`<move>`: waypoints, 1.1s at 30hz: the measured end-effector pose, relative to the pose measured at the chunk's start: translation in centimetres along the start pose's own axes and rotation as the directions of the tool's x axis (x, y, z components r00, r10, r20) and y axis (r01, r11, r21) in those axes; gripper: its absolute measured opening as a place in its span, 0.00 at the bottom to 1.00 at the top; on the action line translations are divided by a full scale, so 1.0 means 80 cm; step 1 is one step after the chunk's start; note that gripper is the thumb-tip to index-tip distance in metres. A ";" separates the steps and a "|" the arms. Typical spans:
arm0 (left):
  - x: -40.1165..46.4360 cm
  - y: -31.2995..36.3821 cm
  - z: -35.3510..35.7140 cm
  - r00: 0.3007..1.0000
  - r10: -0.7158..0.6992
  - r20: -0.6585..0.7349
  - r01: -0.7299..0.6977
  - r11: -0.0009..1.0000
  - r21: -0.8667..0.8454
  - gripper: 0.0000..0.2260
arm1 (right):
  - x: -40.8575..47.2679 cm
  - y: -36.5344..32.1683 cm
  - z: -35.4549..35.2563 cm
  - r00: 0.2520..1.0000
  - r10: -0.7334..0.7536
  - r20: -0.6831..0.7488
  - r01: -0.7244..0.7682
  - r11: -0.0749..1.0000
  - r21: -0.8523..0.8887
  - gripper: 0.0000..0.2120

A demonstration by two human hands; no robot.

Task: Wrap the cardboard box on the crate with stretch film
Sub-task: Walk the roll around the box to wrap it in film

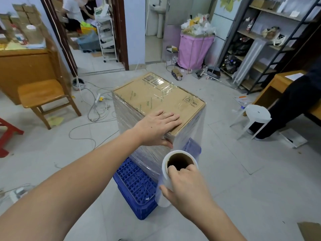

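On a grey tiled floor [225,153], the film-wrapped cardboard box [156,100] stands on a blue crate [137,186]. The left hand [156,127] lies spread on its near top edge; the right hand [187,186] grips the stretch film roll [166,180] just beside it.

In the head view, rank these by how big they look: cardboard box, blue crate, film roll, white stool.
1. cardboard box, clearly largest.
2. blue crate, partly hidden under the box.
3. white stool and film roll: look alike; the roll is nearer the camera, so I won't rank them.
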State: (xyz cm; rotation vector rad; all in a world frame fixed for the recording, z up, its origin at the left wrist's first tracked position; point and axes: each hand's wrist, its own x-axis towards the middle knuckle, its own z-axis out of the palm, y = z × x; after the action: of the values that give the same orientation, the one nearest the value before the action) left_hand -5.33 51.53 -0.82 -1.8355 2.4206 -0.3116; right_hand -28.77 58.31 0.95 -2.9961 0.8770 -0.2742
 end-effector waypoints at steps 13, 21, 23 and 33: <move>0.002 -0.021 0.013 0.991 0.097 -0.091 -0.113 0.974 -0.195 0.45 | 0.027 -0.061 0.006 0.759 0.636 0.140 -0.638 0.769 -0.033 0.12; 0.019 -0.100 -0.009 0.912 0.408 -0.052 -0.407 0.879 -0.248 0.46 | 0.056 -0.087 0.025 0.622 0.765 -0.167 -0.783 0.605 -0.145 0.34; 0.024 -0.114 -0.009 0.916 0.401 -0.026 -0.396 0.891 -0.221 0.49 | 0.056 -0.085 0.032 0.588 0.777 -0.224 -0.807 0.584 -0.092 0.35; 0.028 -0.110 0.001 0.917 0.397 -0.033 -0.397 0.905 -0.150 0.44 | 0.048 -0.106 0.048 0.839 0.473 -0.268 -0.520 0.843 -0.140 0.22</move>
State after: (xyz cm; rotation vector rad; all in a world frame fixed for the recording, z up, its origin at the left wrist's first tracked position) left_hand 2.37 47.11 1.09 -1.3317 2.8073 -0.0930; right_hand -20.44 63.25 -1.75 -2.7934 1.7696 -0.5414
